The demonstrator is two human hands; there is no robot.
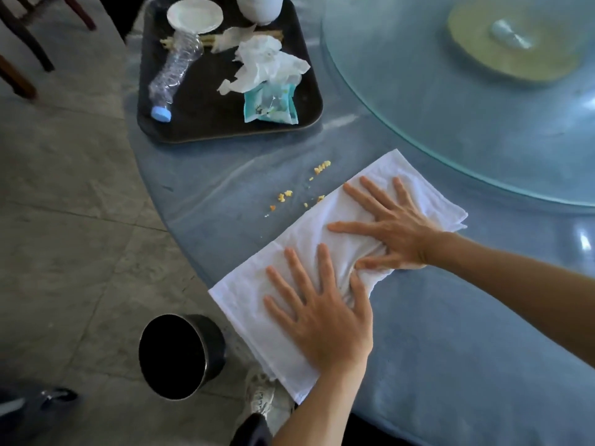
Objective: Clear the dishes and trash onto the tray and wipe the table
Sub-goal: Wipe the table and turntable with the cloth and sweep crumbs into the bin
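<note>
A white cloth point(254, 313) lies flat near the edge of the round blue-grey table point(450, 333). My left hand point(322, 313) presses on its near half with fingers spread. My right hand point(386, 226) presses flat on its far half. Yellow crumbs point(286, 194) are scattered on the table just beyond the cloth. A dark tray point(212, 104) at the back left holds a white plate point(194, 14), a crushed plastic bottle point(174, 72), crumpled tissues point(270, 62), a teal wrapper point(270, 103), chopsticks and a white bowl point(260, 8).
A glass turntable point(450, 107) covers the table's middle at the right, with a yellowish disc point(512, 46) under it. A black bin point(180, 355) stands on the stone floor below the table edge. Dark chair legs point(25, 43) show at the top left.
</note>
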